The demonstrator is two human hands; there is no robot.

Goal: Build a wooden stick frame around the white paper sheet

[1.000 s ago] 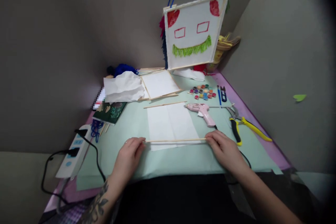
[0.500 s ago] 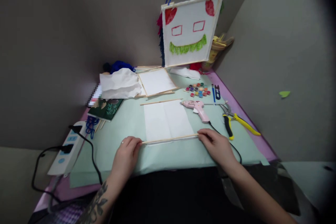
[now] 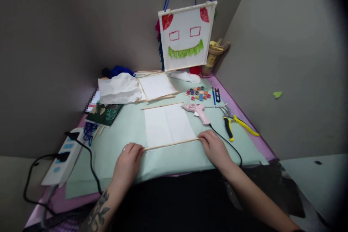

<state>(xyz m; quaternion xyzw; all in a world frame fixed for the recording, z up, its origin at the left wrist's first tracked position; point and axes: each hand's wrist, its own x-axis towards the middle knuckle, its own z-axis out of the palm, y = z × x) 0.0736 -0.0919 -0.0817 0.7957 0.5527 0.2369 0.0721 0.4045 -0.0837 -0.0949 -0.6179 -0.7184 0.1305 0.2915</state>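
While the left hand [image 3: 127, 163] and right hand [image 3: 215, 149] pinch the near stick [image 3: 171, 144] by its ends, it lies along the near edge of the white sheet [image 3: 169, 125] on the tabletop [image 3: 114, 159].

And here are two bare hands, the left hand [image 3: 127, 164] wearing a small, pale, shiny ring [image 3: 124, 149] on one finger, the right hand [image 3: 216, 149] uncovered too. Up the left forearm [image 3: 111, 195] runs a dark tattoo [image 3: 99, 211], all leafy, petal-like shapes with shading! The right forearm [image 3: 252, 192] is bare, and black clothing [image 3: 174, 203] fills the space below the near edge of the counter [image 3: 165, 161].
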